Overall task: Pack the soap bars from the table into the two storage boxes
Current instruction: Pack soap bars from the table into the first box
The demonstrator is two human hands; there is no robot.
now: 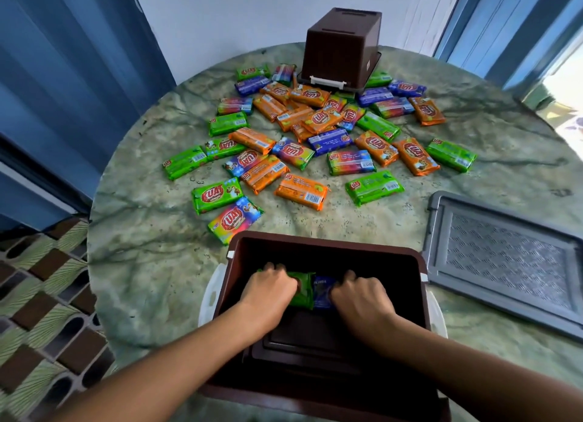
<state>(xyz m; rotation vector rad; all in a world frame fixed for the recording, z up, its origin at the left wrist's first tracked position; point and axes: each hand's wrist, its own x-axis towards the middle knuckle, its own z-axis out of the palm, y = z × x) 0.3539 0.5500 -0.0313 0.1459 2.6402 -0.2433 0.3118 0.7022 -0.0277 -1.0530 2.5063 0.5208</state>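
I have both hands down inside the open box (328,254) nearest me on the round surface (151,263). My left hand (268,290) has its fingers curled over a green bar (301,287) and grips it against the box floor. My right hand (362,298) curls over a blue bar (321,292) just beside the green one; the two bars touch side by side near the far wall of the box. The rest of the box floor is bare.

Beyond the box, the loose bars (299,137) lie scattered across the middle of the surface, in orange, green, blue and rainbow wrappers, some overlapping. The second box (342,49) sits upside down on its lid at the far edge, touching the bars closest to it. A grey lid (504,260) lies flat to my right.
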